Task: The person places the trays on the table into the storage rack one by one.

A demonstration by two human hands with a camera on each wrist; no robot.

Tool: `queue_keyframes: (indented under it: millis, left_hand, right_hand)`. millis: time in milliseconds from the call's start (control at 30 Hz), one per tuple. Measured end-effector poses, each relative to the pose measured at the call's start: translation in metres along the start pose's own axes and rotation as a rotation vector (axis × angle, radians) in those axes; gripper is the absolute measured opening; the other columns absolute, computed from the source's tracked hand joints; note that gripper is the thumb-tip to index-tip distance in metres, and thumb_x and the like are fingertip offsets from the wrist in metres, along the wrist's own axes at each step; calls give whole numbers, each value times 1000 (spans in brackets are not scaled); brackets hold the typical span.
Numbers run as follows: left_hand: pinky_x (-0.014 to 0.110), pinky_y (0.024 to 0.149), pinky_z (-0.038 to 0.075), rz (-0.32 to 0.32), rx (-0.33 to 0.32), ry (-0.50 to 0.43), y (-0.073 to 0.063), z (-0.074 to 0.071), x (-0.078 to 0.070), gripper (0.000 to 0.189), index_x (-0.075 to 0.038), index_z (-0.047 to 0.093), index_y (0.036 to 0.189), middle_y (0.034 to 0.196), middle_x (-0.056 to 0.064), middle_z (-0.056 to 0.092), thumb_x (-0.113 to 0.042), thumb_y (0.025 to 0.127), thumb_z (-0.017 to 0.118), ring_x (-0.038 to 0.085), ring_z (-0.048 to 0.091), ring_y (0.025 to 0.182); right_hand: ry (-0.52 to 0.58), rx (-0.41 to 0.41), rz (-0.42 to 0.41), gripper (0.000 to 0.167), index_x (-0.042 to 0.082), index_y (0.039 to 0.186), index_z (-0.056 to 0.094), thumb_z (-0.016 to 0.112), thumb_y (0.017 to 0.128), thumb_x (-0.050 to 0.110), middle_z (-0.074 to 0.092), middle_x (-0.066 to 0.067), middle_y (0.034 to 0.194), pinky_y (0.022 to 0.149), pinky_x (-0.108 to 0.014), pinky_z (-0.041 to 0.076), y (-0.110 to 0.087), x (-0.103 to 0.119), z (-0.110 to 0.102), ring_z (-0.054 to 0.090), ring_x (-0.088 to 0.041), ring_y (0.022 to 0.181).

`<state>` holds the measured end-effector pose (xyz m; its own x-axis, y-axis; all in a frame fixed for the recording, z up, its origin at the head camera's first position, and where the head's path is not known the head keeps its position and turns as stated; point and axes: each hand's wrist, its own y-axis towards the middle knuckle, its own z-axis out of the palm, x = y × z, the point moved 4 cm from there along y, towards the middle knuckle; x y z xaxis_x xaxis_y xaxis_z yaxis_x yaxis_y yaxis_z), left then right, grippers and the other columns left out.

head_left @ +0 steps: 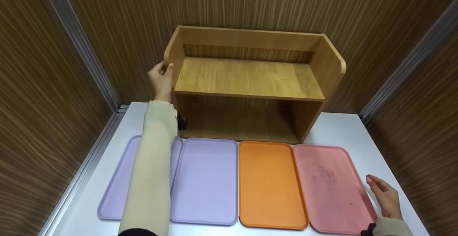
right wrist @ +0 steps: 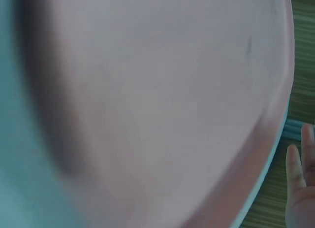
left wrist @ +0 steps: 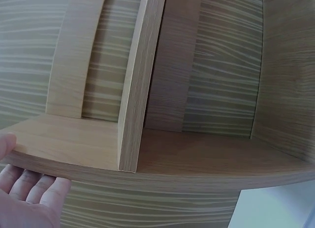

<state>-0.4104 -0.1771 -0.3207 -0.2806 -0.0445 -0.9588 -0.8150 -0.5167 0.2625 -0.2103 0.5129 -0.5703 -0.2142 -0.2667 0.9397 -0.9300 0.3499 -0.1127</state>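
A two-tier wooden desk shelf (head_left: 247, 78) stands against the back wall. My left hand (head_left: 161, 80) grips the front edge of its left side panel, thumb on the inner face and fingers outside. Close up in the left wrist view, the side panel (left wrist: 74, 144) passes between the thumb and fingers of my left hand (left wrist: 34, 198). My right hand (head_left: 386, 196) holds nothing, its fingers loosely bent beside the right edge of the pink tray (head_left: 336, 189). In the right wrist view, the pink tray (right wrist: 162, 100) fills most of the picture and the right hand (right wrist: 300, 183) shows at the edge.
In front of the shelf, an orange tray (head_left: 273, 186) lies left of the pink one. Further left come two lilac trays, one in the middle (head_left: 205, 182) and one partly under my sleeve (head_left: 116, 193). Wood-patterned walls (head_left: 425, 136) enclose the white tabletop (head_left: 340, 128).
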Motion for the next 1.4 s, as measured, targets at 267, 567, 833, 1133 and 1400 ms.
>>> queue_keyframes:
  millis: [267,567,833,1133,1400]
  left_hand:
    - [25,86,46,6,-6,13,0,0,1,30,10,60,117,116,22,63,-5,91,59,23,60,103]
    - [28,86,47,67,-6,11,-1,0,-1,28,12,60,115,113,24,63,-2,91,59,26,60,102]
    - [27,84,47,54,-19,39,0,-2,-1,29,11,61,115,113,24,63,-3,90,60,25,61,102]
    - [27,85,47,54,-15,51,-3,-1,-1,28,11,62,114,112,23,64,-4,91,60,25,61,101]
    - [27,85,47,42,3,35,-2,-1,1,29,11,61,116,114,23,63,-3,91,59,25,60,102]
  right_hand:
    - [224,67,74,27,26,118,63,62,91,27,59,31,93,74,-9,46,-1,-14,3,55,15,87]
    - [-100,81,232,73,15,146,35,58,88,52,45,36,94,98,-30,37,-3,-24,3,42,8,101]
    - [-101,113,248,80,13,147,31,62,85,51,47,34,98,77,-14,43,0,-25,7,47,11,94]
    - [-214,175,277,91,3,149,17,56,86,57,36,-14,146,102,-44,37,0,-34,5,40,-28,125]
    - [-210,147,210,74,-7,143,29,65,89,29,63,-1,105,72,-27,52,0,-34,5,56,2,80]
